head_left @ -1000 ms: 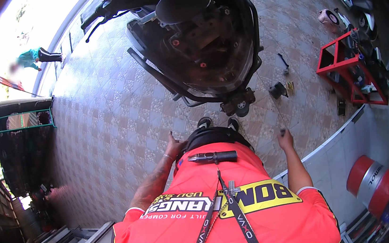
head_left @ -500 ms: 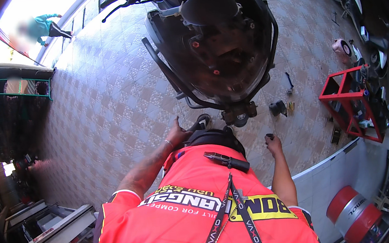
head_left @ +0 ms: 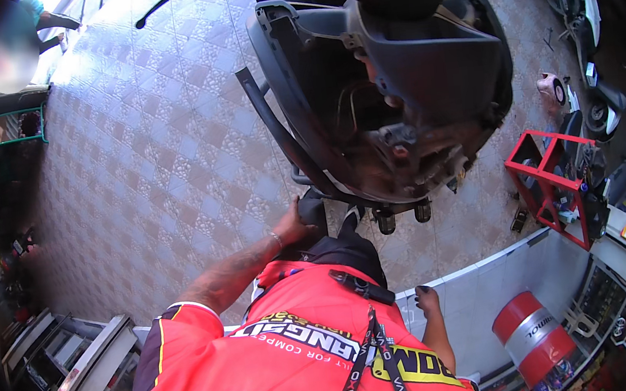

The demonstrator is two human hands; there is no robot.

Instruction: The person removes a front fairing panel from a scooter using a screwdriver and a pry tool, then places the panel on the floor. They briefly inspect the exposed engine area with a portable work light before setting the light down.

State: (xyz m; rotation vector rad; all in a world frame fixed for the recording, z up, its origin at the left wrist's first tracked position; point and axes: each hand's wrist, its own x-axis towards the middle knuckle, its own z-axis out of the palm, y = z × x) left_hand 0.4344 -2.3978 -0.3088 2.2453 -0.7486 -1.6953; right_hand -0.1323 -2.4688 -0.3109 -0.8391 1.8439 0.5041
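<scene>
The front end of a dark motor scooter fills the upper middle, its inner shell and bare fittings exposed. A black tubular guard bar runs down its left side. My left hand lies on my dark-clothed knee, fingers extended, just left of the guard bar's lower end. Out to the right, lower down, my right hand is curled in front of a pale low wall. Something small and dark shows at its fingertips, too small to name. A lanyard hangs over my red shirt.
A red metal frame stand stands at right, near parked motorcycles. Below it is a red and silver drum. Display shelving stands at lower left. Another person's leg shows at top left, over the tiled floor.
The scooter front looms larger, seen from a different angle. My left hand has come to rest on my knee. My right hand sits lower, before the pale wall, with fingers still curled.
</scene>
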